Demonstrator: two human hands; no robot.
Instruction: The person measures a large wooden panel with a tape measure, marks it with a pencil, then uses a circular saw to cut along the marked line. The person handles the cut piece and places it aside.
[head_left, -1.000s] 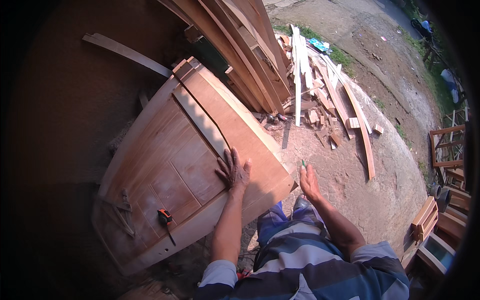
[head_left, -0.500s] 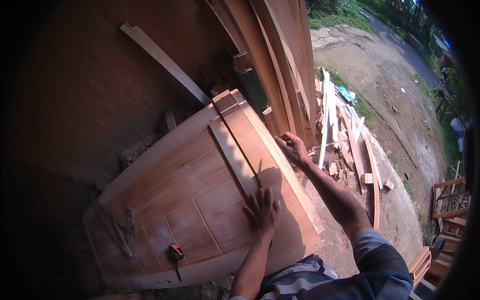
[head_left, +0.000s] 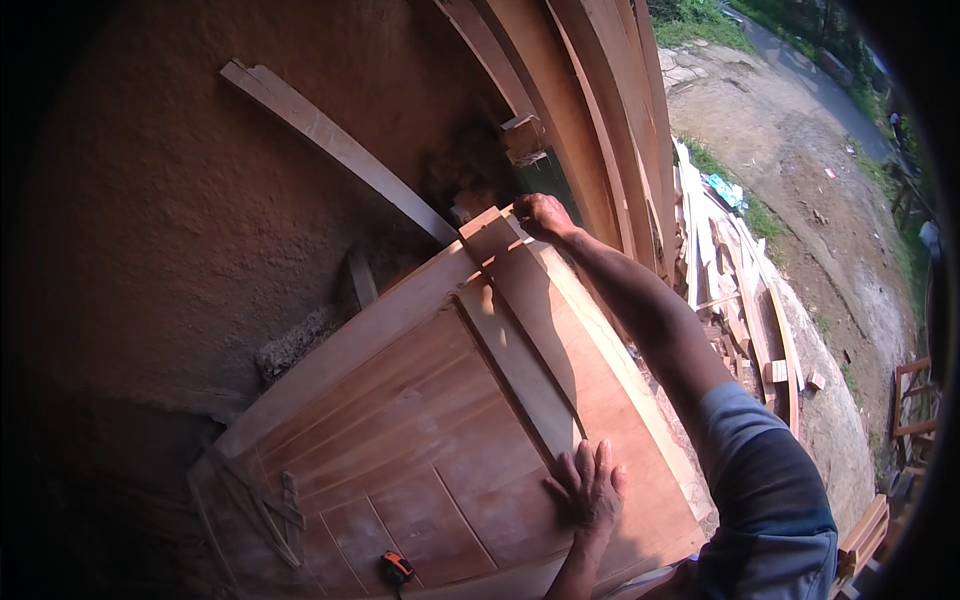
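A wooden panelled door (head_left: 410, 420) lies in front of me, with a long pale wood strip (head_left: 515, 370) along its right part. My left hand (head_left: 592, 490) rests on the door at the strip's near end, its fingers spread. My right hand (head_left: 543, 217) reaches to the door's far right corner, fingers curled closed next to a short wood piece (head_left: 488, 232). What those fingers hold, if anything, I cannot make out. An orange and black tape measure (head_left: 396, 567) lies on the door's near left part.
Tall planks (head_left: 590, 110) lean beyond the door. A long batten (head_left: 340, 150) slants against the brown wall (head_left: 150, 200). Scrap timber (head_left: 745, 300) is strewn on the ground at right. Thin crossed sticks (head_left: 265, 510) lie on the door's left side.
My right hand has moved from beside the door's right edge to its far corner. My left hand stays spread near the strip's near end. The whole view has shifted.
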